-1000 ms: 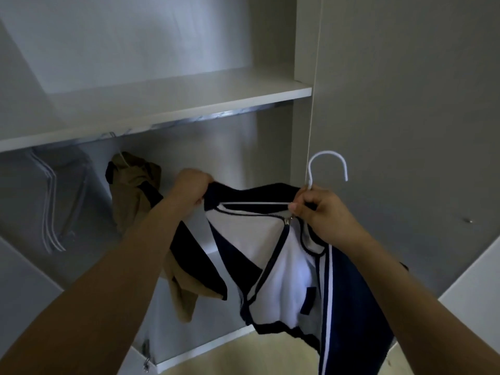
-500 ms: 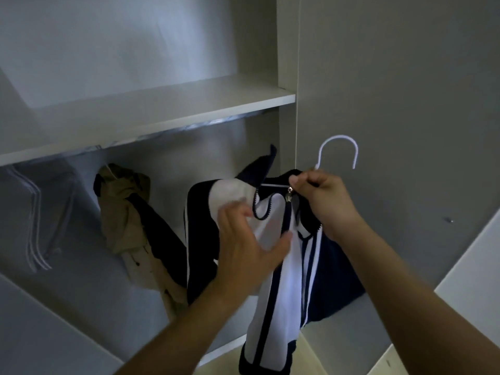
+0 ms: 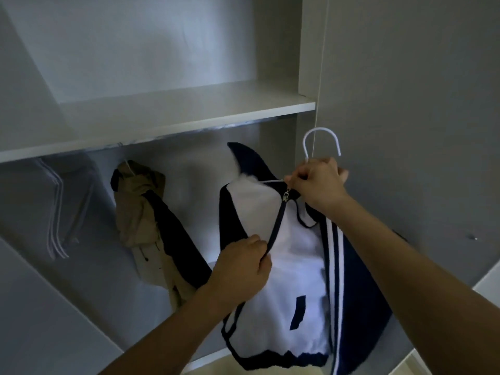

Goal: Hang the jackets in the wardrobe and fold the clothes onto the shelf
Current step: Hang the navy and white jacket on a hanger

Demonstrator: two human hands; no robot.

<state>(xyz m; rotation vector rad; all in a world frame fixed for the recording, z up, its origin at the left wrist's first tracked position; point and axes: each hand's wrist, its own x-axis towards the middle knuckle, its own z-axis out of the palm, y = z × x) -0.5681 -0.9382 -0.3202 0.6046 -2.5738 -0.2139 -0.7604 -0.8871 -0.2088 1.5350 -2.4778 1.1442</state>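
Observation:
A white and navy zip jacket (image 3: 295,269) hangs on a white hanger (image 3: 321,139) in front of the open wardrobe. My right hand (image 3: 318,182) grips the hanger at its neck, together with the jacket's collar. The hook stands free above my fingers. My left hand (image 3: 243,266) pinches the jacket's front edge beside the dark zip, about midway down. A tan and navy jacket (image 3: 143,212) hangs on the rail (image 3: 189,129) under the shelf, to the left.
The white shelf (image 3: 173,123) above the rail is bare. Several empty white hangers (image 3: 55,212) hang at the far left. The wardrobe's side panel (image 3: 405,104) stands close on the right, behind the hook. A light floor strip shows below.
My left hand let go of the left shoulder, slid down the front and now pinches the zip edge. The jacket hangs straighter, and my right hand has kept its hold on the hanger.

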